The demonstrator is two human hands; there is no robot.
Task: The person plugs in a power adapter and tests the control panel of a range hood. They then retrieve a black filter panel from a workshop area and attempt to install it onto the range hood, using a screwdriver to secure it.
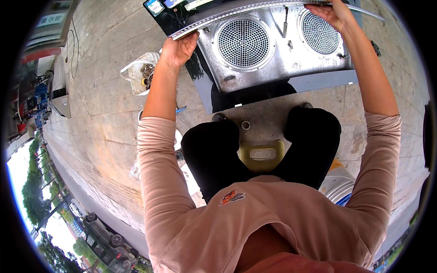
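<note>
Left hand (180, 50): eleven o'clock, some fingers hidden behind the long strip (207, 21)!
Right hand (334, 17): one o'clock, clipped by the top edge!
White bucket (134, 77): ten o'clock, contents too small to name.
Pail (339, 178): four o'clock, sleeve (378, 150) covers part!

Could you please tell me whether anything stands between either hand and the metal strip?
Nothing visible does: the left hand and right hand both appear to grip the metal strip directly, near its left end and farther right.
</note>
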